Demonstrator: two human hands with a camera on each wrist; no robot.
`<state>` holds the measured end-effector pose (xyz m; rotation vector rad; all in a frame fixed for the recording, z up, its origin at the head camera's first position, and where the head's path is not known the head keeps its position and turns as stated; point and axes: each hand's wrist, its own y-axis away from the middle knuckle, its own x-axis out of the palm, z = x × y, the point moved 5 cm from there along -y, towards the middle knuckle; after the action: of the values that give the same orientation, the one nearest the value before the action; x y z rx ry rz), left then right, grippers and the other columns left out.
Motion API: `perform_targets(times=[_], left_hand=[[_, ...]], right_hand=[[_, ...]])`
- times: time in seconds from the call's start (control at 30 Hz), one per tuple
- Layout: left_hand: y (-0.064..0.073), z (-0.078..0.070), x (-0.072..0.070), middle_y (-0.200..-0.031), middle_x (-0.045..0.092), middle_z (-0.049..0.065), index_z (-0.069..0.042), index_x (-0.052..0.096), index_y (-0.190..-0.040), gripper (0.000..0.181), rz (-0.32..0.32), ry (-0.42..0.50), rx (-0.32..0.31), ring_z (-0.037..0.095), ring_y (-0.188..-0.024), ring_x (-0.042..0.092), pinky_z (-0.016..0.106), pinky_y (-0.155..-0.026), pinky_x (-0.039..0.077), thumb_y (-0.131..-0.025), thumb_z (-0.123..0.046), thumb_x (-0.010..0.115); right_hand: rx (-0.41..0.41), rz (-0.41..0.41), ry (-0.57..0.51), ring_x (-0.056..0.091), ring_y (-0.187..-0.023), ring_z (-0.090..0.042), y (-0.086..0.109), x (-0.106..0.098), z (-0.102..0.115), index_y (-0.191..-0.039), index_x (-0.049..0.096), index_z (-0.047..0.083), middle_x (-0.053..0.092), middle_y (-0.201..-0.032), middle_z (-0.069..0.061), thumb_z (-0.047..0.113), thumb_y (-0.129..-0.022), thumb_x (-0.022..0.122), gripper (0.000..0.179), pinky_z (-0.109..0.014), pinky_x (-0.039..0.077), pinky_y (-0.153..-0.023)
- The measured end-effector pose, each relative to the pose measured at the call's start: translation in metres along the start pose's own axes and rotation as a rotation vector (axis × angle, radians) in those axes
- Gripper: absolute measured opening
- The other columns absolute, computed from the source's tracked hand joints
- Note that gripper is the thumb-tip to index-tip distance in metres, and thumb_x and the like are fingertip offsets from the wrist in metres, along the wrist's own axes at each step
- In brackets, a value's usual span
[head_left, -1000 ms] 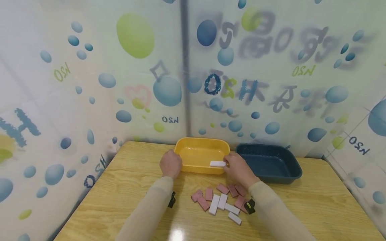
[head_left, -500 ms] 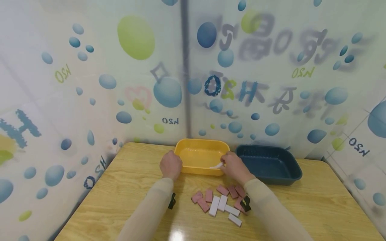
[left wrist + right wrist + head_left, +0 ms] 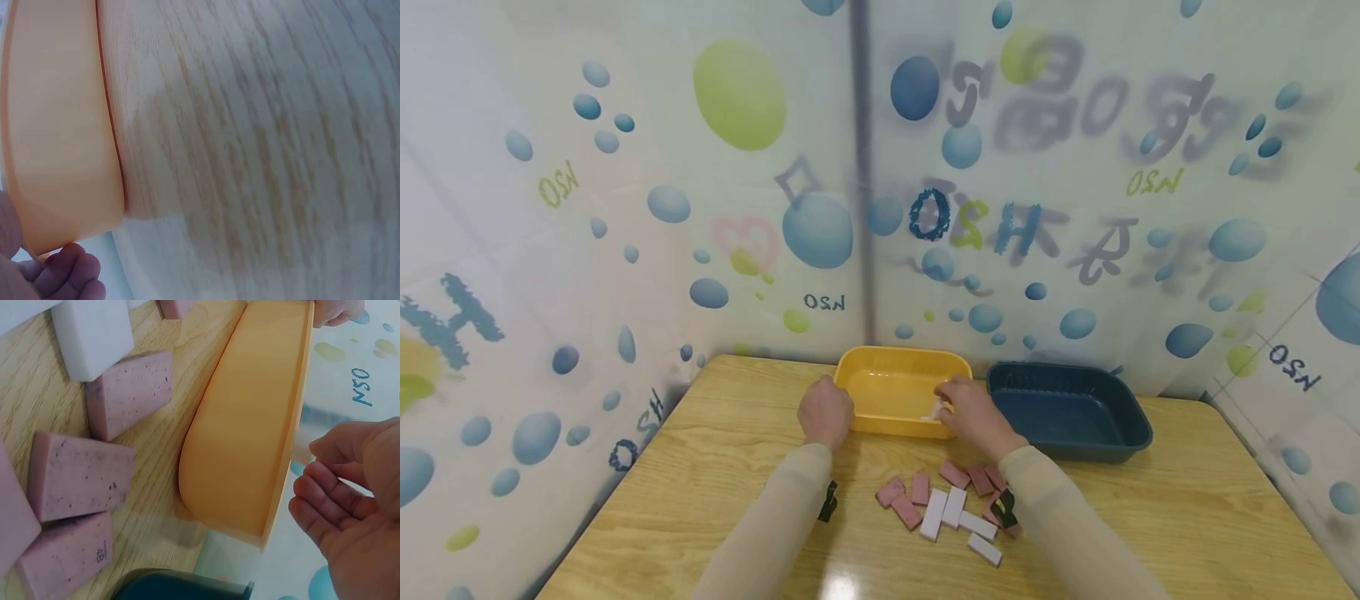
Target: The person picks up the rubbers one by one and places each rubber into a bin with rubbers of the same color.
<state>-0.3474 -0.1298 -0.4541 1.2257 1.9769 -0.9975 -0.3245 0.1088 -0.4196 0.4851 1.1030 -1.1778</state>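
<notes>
My left hand point(image 3: 826, 412) grips the left end of a yellow plastic basin point(image 3: 895, 427); in the left wrist view its fingers point(image 3: 74, 265) curl at the basin's rim. Over the basin's right front part, my right hand point(image 3: 973, 408) pinches a white eraser point(image 3: 936, 408), now mostly covered by the fingers. The right wrist view shows thumb and forefinger together just beyond the basin's edge, other fingers curled. In front of the basin lie several pink erasers point(image 3: 906, 511), one marked 4B point(image 3: 78, 553), and several white erasers point(image 3: 933, 514).
A dark blue basin point(image 3: 1075, 454) stands just right of the yellow one, close to my right forearm. Both sit at the back of the wooden table point(image 3: 700, 467), against a patterned curtain point(image 3: 760, 208). Part of the pink group lies under my right wrist.
The right hand has shifted slightly left over the yellow basin, and the white eraser has turned from lying level to mostly hidden at the fingertips. The left hand has stayed in place.
</notes>
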Motion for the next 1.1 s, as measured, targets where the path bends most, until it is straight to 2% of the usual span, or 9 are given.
perform_targets(times=[0.27,0.53,0.87,1.1], left_hand=[[-0.0002,0.0,-0.0008,-0.071,0.057,0.013,0.003,0.061,-0.082,0.018,0.006,0.005,-0.003,0.027,-0.064,0.059,0.044,-0.058,0.053,-0.095,-0.008,0.056],[-0.0014,0.0014,0.0007,-0.07,0.056,0.012,0.002,0.061,-0.082,0.018,0.011,0.012,-0.005,0.025,-0.063,0.057,0.043,-0.057,0.052,-0.095,-0.008,0.055],[-0.0025,0.0013,0.0019,-0.07,0.057,0.012,0.003,0.062,-0.083,0.018,0.008,-0.011,-0.009,0.024,-0.062,0.057,0.042,-0.057,0.053,-0.095,-0.009,0.056],[-0.0023,0.0013,0.002,-0.07,0.056,0.011,0.002,0.062,-0.084,0.018,0.011,-0.017,-0.016,0.023,-0.061,0.056,0.041,-0.056,0.053,-0.096,-0.009,0.056]], right_hand=[[-0.024,0.002,-0.002,0.065,-0.095,-0.028,-0.0029,0.0026,0.0036,-0.119,0.07,-0.004,0.065,-0.107,-0.013,0.007,-0.093,0.073,0.028,-0.044,0.056,-0.088],[0.006,-0.032,0.014,0.064,-0.09,-0.025,-0.0047,0.0053,0.0026,-0.111,0.073,-0.001,0.064,-0.102,-0.011,0.013,-0.093,0.075,0.024,-0.041,0.057,-0.084],[0.061,-0.033,0.008,0.063,-0.087,-0.024,-0.0052,0.0067,0.0019,-0.107,0.074,-0.001,0.064,-0.098,-0.01,0.022,-0.092,0.078,0.028,-0.042,0.057,-0.083],[0.059,-0.037,0.047,0.061,-0.082,-0.022,-0.0079,0.009,0.0052,-0.104,0.075,0.0,0.064,-0.094,-0.009,0.025,-0.092,0.078,0.028,-0.04,0.056,-0.079]])
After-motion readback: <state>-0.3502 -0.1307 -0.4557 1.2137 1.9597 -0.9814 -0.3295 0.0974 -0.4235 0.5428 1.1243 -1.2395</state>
